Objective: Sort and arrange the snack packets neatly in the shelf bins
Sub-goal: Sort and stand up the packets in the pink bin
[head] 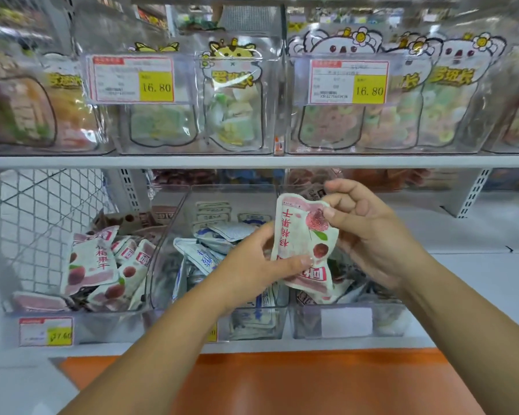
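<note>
Fingers of the right hand pinch the top of the pink snack packet; the left hand grips its lower edge. Blue-white packets lie in the clear bin below the fingers.

Left bin, middle bin and right bin stand side by side under the shelf. The left hand and right hand hold a packet above the middle and right bins.
</note>
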The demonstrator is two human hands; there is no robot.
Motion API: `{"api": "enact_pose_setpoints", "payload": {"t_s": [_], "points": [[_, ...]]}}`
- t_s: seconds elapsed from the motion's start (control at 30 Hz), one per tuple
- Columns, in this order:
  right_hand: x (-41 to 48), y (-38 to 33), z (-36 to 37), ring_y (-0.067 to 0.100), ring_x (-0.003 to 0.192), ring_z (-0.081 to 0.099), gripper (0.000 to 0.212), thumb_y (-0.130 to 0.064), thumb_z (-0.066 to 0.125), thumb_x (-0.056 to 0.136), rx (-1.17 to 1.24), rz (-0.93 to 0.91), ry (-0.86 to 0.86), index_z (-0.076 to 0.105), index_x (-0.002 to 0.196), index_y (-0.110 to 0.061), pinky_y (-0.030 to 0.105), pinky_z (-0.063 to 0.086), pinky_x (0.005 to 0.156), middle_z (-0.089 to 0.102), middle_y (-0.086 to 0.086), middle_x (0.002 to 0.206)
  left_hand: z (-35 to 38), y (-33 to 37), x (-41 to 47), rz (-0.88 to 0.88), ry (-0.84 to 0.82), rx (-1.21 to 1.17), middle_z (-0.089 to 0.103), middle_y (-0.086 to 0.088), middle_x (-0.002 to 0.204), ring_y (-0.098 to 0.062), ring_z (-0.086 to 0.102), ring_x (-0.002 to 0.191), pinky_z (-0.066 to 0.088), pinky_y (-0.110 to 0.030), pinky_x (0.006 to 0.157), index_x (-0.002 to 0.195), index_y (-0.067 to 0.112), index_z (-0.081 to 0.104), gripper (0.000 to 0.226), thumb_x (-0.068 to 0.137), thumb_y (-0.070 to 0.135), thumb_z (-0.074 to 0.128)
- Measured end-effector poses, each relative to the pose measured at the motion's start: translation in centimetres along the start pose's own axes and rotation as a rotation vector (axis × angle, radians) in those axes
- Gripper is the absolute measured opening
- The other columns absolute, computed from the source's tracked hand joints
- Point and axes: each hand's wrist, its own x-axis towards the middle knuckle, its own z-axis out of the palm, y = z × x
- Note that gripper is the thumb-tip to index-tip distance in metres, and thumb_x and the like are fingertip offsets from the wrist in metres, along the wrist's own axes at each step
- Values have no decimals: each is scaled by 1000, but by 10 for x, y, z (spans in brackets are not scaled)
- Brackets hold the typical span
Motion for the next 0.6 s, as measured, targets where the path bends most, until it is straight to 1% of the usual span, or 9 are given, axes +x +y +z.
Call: {"api": "enact_pose_setpoints", "payload": {"t_s": [0.07, 0.13, 0.2, 0.23, 0.33, 0.4, 0.43, 0.53, 0.6], "points": [[2, 1, 5, 13, 69, 64, 37, -5, 63, 74, 14, -14, 8, 54, 109, -10, 23, 56, 60, 64, 3, 77, -1, 1, -1, 10, 34, -49, 71, 6, 110, -14, 68, 101, 54, -34, 83, 119, 28, 59, 48, 76, 25, 79], [0, -3, 6, 10, 67, 65, 26, -4, 60, 83, -164, -15, 48, 57, 108, -13, 22, 54, 57, 64, 3, 74, -6, 3, -3, 10, 88, -44, 73, 6, 106, -14, 70, 95, 53, -30, 76, 117, 26, 59, 41, 80, 16, 75], [-2, -8, -5, 10, 65, 65, 14, -7, 59, 91, -548, 14, 53, 63, 100, -17, 23, 55, 56, 67, 10, 75, -16, 0, -6, -9, 155, 12, 72, 10, 105, -12, 70, 94, 53, -33, 78, 115, 31, 59, 39, 82, 17, 73], [-4, -10, -14, 10, 63, 65, 12, -10, 60, 92, -763, 56, 12, 66, 95, -19, 22, 54, 56, 69, 8, 76, -22, -2, -8, -23, 186, 35, 72, 11, 105, -12, 70, 95, 54, -36, 81, 115, 32, 58, 38, 83, 19, 73], [-7, -5, -42, -3, 68, 64, 17, -18, 65, 90, -1333, 235, -231, 70, 86, -33, 11, 48, 63, 71, -13, 77, -35, -10, -13, -69, 256, 83, 72, 14, 102, -9, 70, 92, 54, -31, 77, 114, 34, 58, 36, 83, 23, 73], [-7, 7, -51, -8, 79, 62, 23, -17, 66, 88, -1534, 277, -363, 71, 90, -39, 13, 48, 75, 71, -18, 92, -36, -14, -16, -93, 284, 119, 72, 18, 100, -6, 69, 90, 53, -30, 76, 113, 35, 59, 35, 82, 27, 74], [-7, 13, -53, -6, 89, 60, 24, -15, 67, 87, -1584, 282, -399, 73, 96, -37, 16, 47, 84, 69, -18, 104, -35, -16, -17, -101, 291, 126, 72, 18, 100, -4, 69, 89, 53, -30, 77, 113, 35, 59, 35, 82, 28, 74], [-5, 20, -58, 7, 120, 42, 43, -16, 68, 85, -1718, 282, -465, 64, 121, -38, 21, 35, 100, 51, -17, 137, -29, -20, -19, -119, 307, 131, 72, 19, 99, -1, 68, 88, 54, -31, 80, 114, 32, 59, 34, 83, 27, 73], [-3, 22, -61, 14, 120, 35, 54, -17, 66, 85, -1790, 282, -490, 53, 131, -43, 28, 34, 103, 43, -18, 144, -27, -21, -19, -129, 305, 144, 71, 20, 100, -1, 68, 88, 54, -34, 82, 113, 34, 60, 34, 82, 28, 73]]}}
